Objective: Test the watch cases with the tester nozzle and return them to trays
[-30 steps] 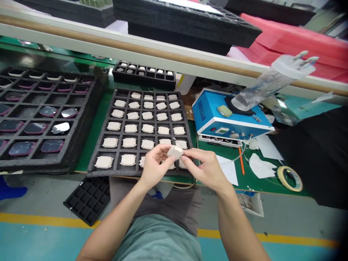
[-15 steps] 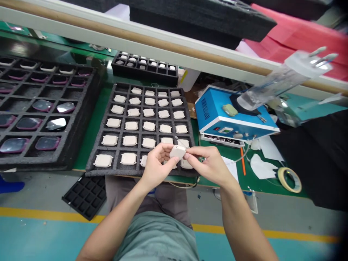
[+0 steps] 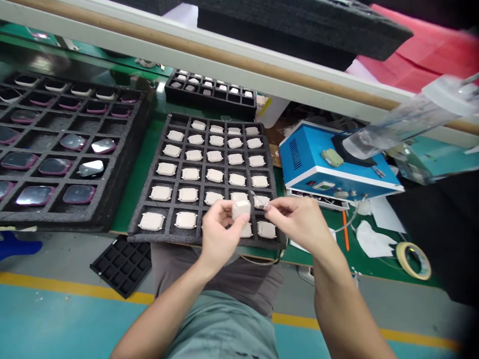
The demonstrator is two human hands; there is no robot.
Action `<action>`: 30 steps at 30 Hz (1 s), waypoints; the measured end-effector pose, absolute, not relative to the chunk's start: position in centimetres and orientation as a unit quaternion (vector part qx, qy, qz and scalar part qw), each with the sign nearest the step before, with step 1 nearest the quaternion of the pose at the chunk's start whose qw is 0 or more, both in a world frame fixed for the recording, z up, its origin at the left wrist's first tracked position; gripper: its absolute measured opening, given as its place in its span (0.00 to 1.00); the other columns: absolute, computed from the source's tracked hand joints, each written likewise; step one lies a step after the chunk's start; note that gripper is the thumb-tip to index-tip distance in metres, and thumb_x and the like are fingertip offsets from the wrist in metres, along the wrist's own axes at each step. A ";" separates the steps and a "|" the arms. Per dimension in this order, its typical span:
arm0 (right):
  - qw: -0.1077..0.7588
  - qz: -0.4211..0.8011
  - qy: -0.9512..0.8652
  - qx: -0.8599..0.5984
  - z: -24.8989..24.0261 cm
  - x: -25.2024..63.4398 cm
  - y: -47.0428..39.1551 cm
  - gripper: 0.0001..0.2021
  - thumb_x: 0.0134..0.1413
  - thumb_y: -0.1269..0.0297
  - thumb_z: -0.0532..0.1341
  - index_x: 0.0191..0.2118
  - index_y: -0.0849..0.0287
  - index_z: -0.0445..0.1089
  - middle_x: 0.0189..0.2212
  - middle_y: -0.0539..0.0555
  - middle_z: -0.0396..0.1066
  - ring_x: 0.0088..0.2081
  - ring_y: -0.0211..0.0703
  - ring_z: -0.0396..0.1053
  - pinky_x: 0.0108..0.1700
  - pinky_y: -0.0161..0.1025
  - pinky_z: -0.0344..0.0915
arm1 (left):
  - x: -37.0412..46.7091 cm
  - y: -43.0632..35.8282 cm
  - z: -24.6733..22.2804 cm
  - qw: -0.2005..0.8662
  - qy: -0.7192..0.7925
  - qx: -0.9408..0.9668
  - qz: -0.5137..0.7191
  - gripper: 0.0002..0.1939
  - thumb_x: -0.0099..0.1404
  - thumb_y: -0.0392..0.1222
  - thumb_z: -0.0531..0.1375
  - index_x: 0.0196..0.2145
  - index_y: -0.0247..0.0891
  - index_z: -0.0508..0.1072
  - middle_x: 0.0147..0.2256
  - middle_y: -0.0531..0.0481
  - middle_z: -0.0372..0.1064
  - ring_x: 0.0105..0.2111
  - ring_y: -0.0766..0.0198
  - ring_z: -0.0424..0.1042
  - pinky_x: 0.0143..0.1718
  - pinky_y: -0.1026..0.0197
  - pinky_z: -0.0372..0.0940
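My left hand (image 3: 221, 232) pinches a cream watch case (image 3: 241, 209) between thumb and fingers, above the near part of a dark foam tray (image 3: 149, 207). To its right, my right hand (image 3: 295, 214) is closed on a thin pale tool (image 3: 259, 200), whose narrow end points up and left over the tray. The tool's exact kind is too small to make out. A gap separates the tool from the held case. Similar cream cases, such as one at the front left (image 3: 151, 221), lie in the tray's compartments, several of them partly hidden by my hands.
A deeper tray (image 3: 108, 199) with purple-rimmed watch parts stands left. A blue machine (image 3: 340, 172) with a clear cylinder (image 3: 400, 122) stands right, near an orange stick (image 3: 345, 230) and a tape roll (image 3: 413, 261). A shelf rail (image 3: 239, 60) crosses above the table.
My hands have moved apart: the right hand with the thin tool has drawn away rightward from the watch case. The case stays in my left hand, turned somewhat. The whole view has shifted slightly.
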State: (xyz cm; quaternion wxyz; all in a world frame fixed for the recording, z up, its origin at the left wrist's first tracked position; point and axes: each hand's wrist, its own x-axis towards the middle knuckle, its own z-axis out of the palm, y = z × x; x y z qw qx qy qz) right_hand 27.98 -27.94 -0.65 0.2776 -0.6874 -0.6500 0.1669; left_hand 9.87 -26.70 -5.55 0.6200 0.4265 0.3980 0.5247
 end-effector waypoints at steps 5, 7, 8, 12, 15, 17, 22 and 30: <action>0.186 0.188 -0.671 -0.692 -0.7 29.8 -22.8 0.14 0.50 0.70 0.60 0.18 0.59 0.75 0.16 0.52 0.74 0.19 0.38 0.66 0.23 0.35 0.57 | 4.9 -24.0 -3.6 0.628 0.398 0.346 0.572 0.19 0.57 0.40 0.72 0.46 0.39 0.73 0.39 0.52 0.74 0.37 0.66 0.74 0.38 0.65 0.70; 0.152 0.230 -0.687 -0.672 -0.9 30.4 -20.4 0.15 0.49 0.73 0.61 0.15 0.58 0.74 0.15 0.52 0.73 0.17 0.37 0.66 0.21 0.34 0.57 | 3.4 -22.6 -3.0 0.611 0.404 0.386 0.560 0.20 0.58 0.42 0.71 0.46 0.41 0.73 0.33 0.56 0.69 0.32 0.68 0.70 0.34 0.66 0.66; 0.139 0.256 -0.686 -0.667 -0.9 30.5 -19.4 0.15 0.49 0.74 0.61 0.15 0.58 0.74 0.14 0.53 0.74 0.17 0.37 0.66 0.20 0.34 0.58 | 2.9 -22.0 -2.9 0.585 0.420 0.437 0.539 0.17 0.59 0.44 0.71 0.45 0.41 0.74 0.29 0.58 0.66 0.28 0.68 0.67 0.32 0.66 0.64; 0.046 0.354 -0.627 -0.692 -0.1 30.5 -17.1 0.12 0.50 0.73 0.65 0.18 0.59 0.76 0.21 0.56 0.79 0.20 0.42 0.73 0.21 0.34 0.67 | 3.0 -19.8 -2.6 0.351 0.526 0.707 0.315 0.09 0.67 0.47 0.64 0.39 0.40 0.79 0.31 0.50 0.76 0.32 0.59 0.74 0.35 0.59 0.65; 0.000 0.357 -0.606 -0.711 0.8 30.6 -17.2 0.10 0.51 0.70 0.66 0.21 0.60 0.76 0.24 0.58 0.81 0.22 0.45 0.76 0.23 0.37 0.71 | 4.2 -19.0 -2.3 0.185 0.549 0.808 0.103 0.15 0.71 0.47 0.58 0.47 0.41 0.81 0.41 0.42 0.82 0.43 0.45 0.80 0.43 0.51 0.68; 0.038 0.324 -0.617 -0.716 1.0 31.0 -18.1 0.10 0.52 0.69 0.65 0.21 0.60 0.77 0.24 0.58 0.80 0.24 0.46 0.76 0.23 0.37 0.69 | 4.8 -18.7 -1.8 0.131 0.534 0.835 0.017 0.17 0.72 0.48 0.56 0.49 0.41 0.82 0.42 0.39 0.82 0.45 0.40 0.81 0.43 0.48 0.69; 0.286 0.269 -0.551 -0.736 -0.4 31.1 -23.7 0.11 0.55 0.66 0.60 0.31 0.60 0.82 0.28 0.57 0.82 0.28 0.46 0.76 0.27 0.37 0.67 | 4.6 -18.2 -0.8 0.134 0.492 0.860 0.005 0.14 0.70 0.49 0.61 0.45 0.42 0.82 0.45 0.42 0.81 0.46 0.42 0.80 0.42 0.52 0.69; 0.424 0.331 -0.516 -0.667 -3.7 24.7 -29.4 0.12 0.59 0.61 0.62 0.32 0.59 0.81 0.25 0.52 0.79 0.25 0.40 0.71 0.28 0.35 0.62 | 3.9 -18.4 -2.4 0.361 0.518 0.724 0.277 0.11 0.62 0.50 0.69 0.33 0.39 0.79 0.26 0.52 0.72 0.27 0.63 0.67 0.30 0.62 0.59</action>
